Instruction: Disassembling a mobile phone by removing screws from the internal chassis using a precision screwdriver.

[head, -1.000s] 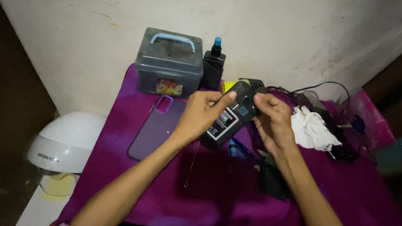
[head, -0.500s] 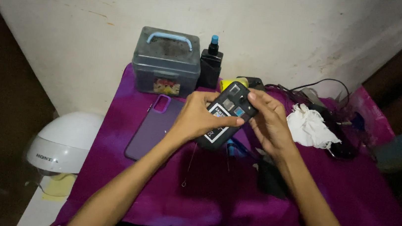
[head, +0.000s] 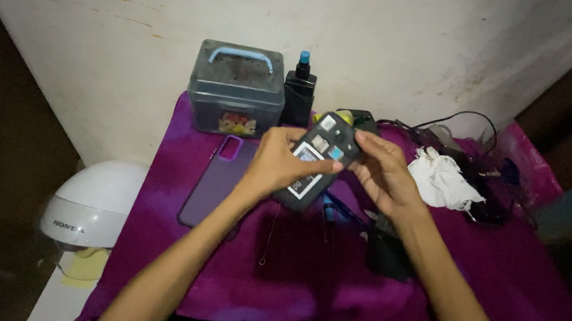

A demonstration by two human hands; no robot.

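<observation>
Above purple cloth (head: 329, 285), phone (head: 318, 160) in both hands.

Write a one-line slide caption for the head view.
Both hands, left and right, hold an opened phone above a purple cloth.

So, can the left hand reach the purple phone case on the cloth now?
Probably yes. The purple phone case lies flat just beside the left hand, with nothing on top of it. But the left hand grips the dark device together with the right hand.
</observation>
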